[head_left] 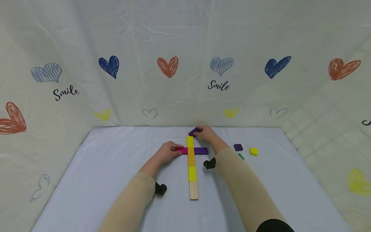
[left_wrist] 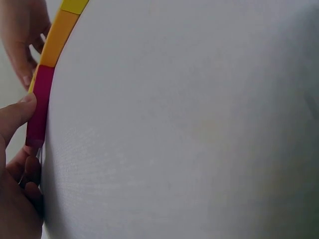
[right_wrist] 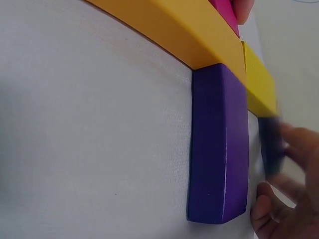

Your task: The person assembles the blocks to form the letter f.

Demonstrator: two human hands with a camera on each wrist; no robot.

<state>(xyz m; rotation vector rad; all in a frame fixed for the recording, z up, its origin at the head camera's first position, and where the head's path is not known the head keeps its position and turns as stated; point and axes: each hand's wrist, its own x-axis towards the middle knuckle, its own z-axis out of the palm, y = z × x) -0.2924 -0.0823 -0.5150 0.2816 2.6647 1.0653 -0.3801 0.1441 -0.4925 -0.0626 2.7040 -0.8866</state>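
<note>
A column of blocks lies on the pale cloth: yellow [head_left: 189, 141], orange [head_left: 191, 157], yellow [head_left: 192, 173] and plain wood [head_left: 193, 190]. A magenta block [head_left: 182, 150] and a purple bar [head_left: 201, 150] form a crossbar. My left hand [head_left: 169, 152] pinches the magenta block [left_wrist: 40, 104], with the thumb [left_wrist: 17, 114] against its side. At the far end of the column my right hand [head_left: 206, 133] grips a small dark purple block [head_left: 193, 132], seen blurred in the right wrist view [right_wrist: 271, 144] beyond the purple bar [right_wrist: 219, 149].
Loose purple [head_left: 238, 147], yellow [head_left: 253, 151] and green [head_left: 241, 156] blocks lie to the right of the cross. A heart-printed sheet [head_left: 185, 64] rises right behind the table's far edge and along both sides.
</note>
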